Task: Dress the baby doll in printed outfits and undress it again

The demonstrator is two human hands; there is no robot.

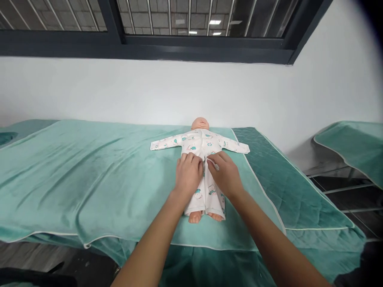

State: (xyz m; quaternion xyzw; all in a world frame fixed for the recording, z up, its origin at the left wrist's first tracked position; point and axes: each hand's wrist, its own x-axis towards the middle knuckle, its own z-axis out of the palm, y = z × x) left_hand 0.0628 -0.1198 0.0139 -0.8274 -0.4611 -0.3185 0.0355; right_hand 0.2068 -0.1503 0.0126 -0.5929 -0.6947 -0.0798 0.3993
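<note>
White wall (pixel 149 87), green bed cover (pixel 89 171), dressed doll (pixel 201 142) laid out right of centre

Cover is plush, creased, pale-piped; quilted darker layer (pixel 287 187) beyond its right edge. Doll lies flat on the cover, long axis running away from the person: smooth head (pixel 200 123) to the wall, bare feet (pixel 195 217) to the near edge. White fabric suit (pixel 196 148), small green prints, straight sleeves spread sideways. Forearms come in from below and converge, backs of hands up, narrow gap between. Left hand (pixel 189 171): bent fingers on the suit at waist level; grip hidden by knuckles. Right hand (pixel 225 173): thumb and fingers seemingly pinching thin white strip (pixel 213 162), maybe suit edge.
</note>
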